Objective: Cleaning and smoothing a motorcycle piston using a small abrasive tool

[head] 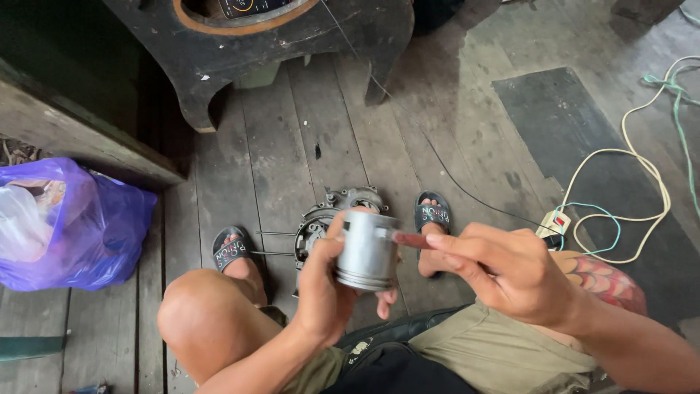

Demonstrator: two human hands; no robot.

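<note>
Head view: left hand (324,288) grips piston (367,250); right hand (510,273) holds red tool (412,239).

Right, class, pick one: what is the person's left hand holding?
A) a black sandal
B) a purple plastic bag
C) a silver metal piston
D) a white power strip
C: the left hand is wrapped around the silver metal piston, lifted above the wooden floor, while the right hand points a thin reddish tool at its side.

Soft daylight, dim upper left corner, faint shadows, sharp focus, wide-angle bending at edges.
</note>
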